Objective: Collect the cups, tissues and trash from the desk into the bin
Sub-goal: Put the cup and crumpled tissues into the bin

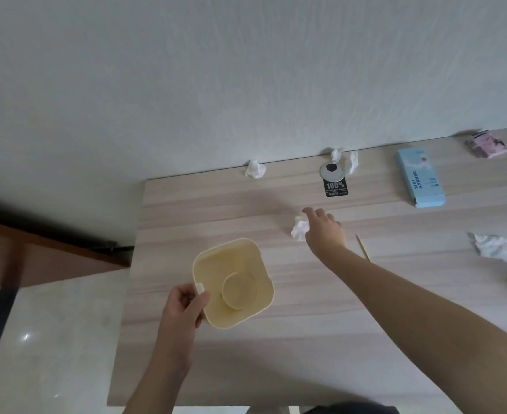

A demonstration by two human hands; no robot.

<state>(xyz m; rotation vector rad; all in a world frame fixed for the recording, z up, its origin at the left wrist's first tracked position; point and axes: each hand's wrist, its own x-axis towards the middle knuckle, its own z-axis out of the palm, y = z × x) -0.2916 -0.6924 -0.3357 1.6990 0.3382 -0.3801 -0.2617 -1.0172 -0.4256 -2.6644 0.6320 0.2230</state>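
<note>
I get soft, even, fairly dim light with a grey-green cast. A bright glare spot sits on the glossy floor [25, 336] at lower left. Faint shadows spread on the worktop [336, 309]. The wide lens bends the worktop's back edge, and the pink packet [487, 144] at the far right looks smeared and blurry.

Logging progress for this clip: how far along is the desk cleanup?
Done: one cup lies in the bin, held by the left hand. In hand: the right hand reaches the nearest tissue. Left: tissue on the right, three wads by the wall, stick.
</note>
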